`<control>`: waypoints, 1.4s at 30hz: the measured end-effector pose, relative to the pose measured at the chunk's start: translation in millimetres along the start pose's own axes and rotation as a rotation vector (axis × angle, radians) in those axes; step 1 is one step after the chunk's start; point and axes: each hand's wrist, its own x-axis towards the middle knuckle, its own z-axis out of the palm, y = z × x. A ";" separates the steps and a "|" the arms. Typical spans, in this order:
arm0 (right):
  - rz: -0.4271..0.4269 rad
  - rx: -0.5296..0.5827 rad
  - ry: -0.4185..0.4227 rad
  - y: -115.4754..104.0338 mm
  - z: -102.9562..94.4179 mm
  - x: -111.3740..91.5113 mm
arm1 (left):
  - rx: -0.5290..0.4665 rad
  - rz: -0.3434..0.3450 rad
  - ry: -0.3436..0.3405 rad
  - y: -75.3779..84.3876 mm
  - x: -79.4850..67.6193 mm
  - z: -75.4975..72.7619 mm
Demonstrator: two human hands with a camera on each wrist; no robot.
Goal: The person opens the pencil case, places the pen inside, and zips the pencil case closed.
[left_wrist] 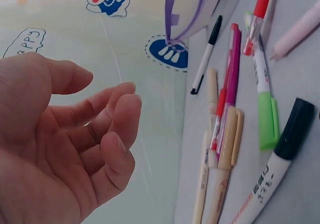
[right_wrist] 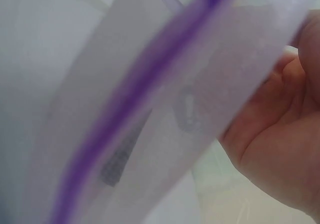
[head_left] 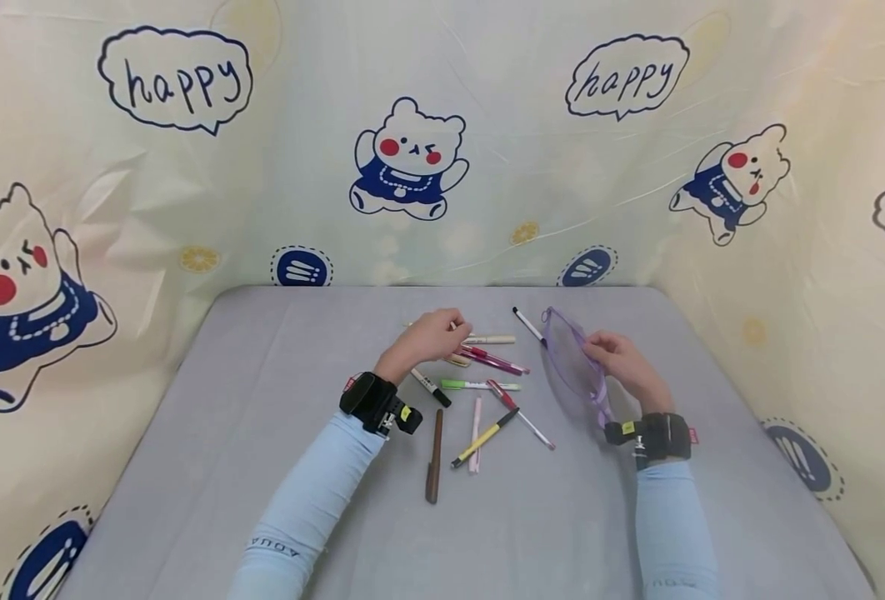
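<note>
My right hand point(head_left: 626, 367) holds a see-through pouch with a purple edge point(head_left: 601, 398) by its right side, above the table. In the right wrist view the purple edge point(right_wrist: 132, 96) crosses close to the camera, and the thumb and fingers lie partly behind the filmy wall. My left hand point(head_left: 431, 336) hovers over the far end of the pens, its fingers loosely bent with nothing between them. Nearest to it are a beige pen point(head_left: 490, 339), red and magenta pens point(head_left: 493, 359) and a black-capped white marker point(left_wrist: 295, 129).
Nearer on the grey table point(head_left: 262, 433) lie a green pen point(head_left: 480, 386), a red-capped pen point(head_left: 536, 429), a yellow-and-black pen point(head_left: 485, 437), a pink pen point(head_left: 476, 429) and a brown pen point(head_left: 434, 458). A black-and-white pen point(head_left: 529, 326) lies beside the pouch. Printed sheeting point(head_left: 502, 167) surrounds the table.
</note>
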 end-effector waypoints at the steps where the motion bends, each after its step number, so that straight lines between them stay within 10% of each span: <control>1: -0.001 0.004 -0.005 -0.3 -1.2 0.1 | 0.015 -0.004 0.005 -2.0 -1.2 -1.0; 17: -0.010 -0.029 0.007 -0.8 2.8 -0.9 | 0.100 -0.201 0.010 -34.9 -25.5 -12.1; 42: -0.031 -0.026 0.010 -33.4 2.5 -20.8 | 0.208 -0.413 0.010 -54.8 -31.3 24.2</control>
